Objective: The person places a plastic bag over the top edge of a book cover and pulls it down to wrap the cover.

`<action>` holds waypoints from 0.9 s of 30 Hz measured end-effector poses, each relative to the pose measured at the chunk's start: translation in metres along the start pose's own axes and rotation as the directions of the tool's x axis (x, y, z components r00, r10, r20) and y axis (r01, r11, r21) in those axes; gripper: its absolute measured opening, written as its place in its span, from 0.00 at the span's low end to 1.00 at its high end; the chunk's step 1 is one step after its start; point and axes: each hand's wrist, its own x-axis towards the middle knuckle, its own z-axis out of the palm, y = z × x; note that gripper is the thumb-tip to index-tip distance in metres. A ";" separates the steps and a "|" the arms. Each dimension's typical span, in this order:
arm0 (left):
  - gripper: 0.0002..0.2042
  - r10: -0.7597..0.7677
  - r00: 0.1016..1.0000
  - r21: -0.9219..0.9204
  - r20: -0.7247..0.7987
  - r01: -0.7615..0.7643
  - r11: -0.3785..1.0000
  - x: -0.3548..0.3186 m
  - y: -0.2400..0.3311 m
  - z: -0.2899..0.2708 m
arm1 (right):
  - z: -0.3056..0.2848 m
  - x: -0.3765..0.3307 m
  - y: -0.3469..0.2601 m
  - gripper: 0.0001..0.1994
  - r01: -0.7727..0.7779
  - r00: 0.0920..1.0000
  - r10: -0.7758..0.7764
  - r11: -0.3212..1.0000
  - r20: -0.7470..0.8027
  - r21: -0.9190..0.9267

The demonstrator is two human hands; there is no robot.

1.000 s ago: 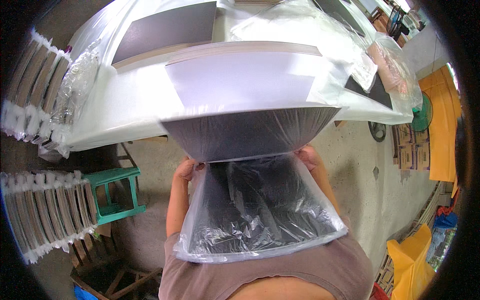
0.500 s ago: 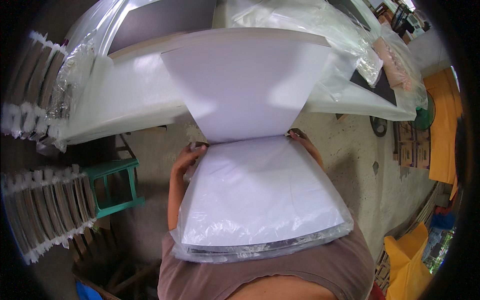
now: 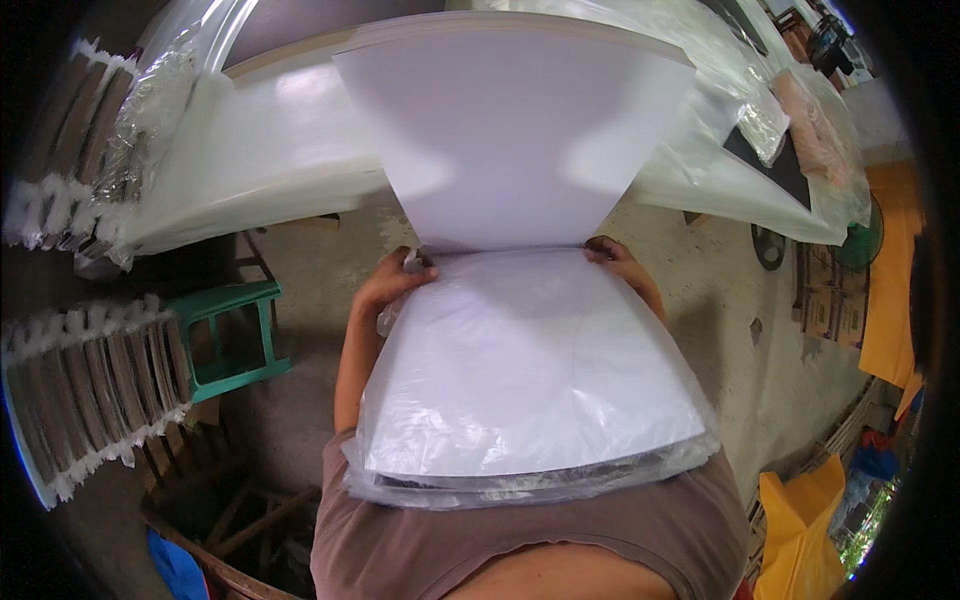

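Note:
A stack of large white sheets stretches from the table's near edge toward my body. Its near part lies inside a clear plastic bag, whose closed end rests against my shirt; a dark strip shows along that end. At the bag's mouth on the left, my left hand is closed on the plastic, with bunched film around the thumb. My right hand pinches the opposite corner of the mouth, its fingertips curled at the sheet's edge. Fingers underneath are hidden.
Ahead is a plastic-covered table with loose clear film. Bundled, plastic-wrapped stacks lean beside a green stool at left. Cartons and yellow-orange sacks stand at right.
The whole view has shifted, so the table, stool and sheets sit higher in the picture. Both hands keep their hold at the bag's mouth.

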 end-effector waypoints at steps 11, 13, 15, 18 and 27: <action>0.22 -0.324 0.924 -0.730 -0.203 0.077 0.679 -0.007 0.002 0.039 | 0.006 0.020 0.023 0.11 0.033 0.993 -0.015 0.987 -0.116 0.156; 0.23 -0.282 0.907 -0.633 -0.311 0.024 0.774 0.021 -0.037 0.047 | 0.005 0.021 0.030 0.11 0.054 0.984 -0.027 0.987 -0.175 0.150; 0.24 -0.145 0.851 -0.340 -0.506 -0.042 0.939 0.073 -0.108 0.044 | 0.011 0.025 0.019 0.11 0.114 0.978 -0.107 0.993 -0.179 0.031; 0.28 -0.217 0.918 -0.503 -0.332 0.023 0.864 0.063 -0.069 0.016 | -0.002 0.021 0.026 0.11 0.142 0.947 -0.229 0.928 -0.227 -0.343; 0.48 0.532 0.801 -0.837 -0.275 -0.472 0.277 -0.091 0.166 -0.052 | -0.015 -0.077 -0.159 0.14 0.506 0.826 -0.479 0.862 0.298 -0.017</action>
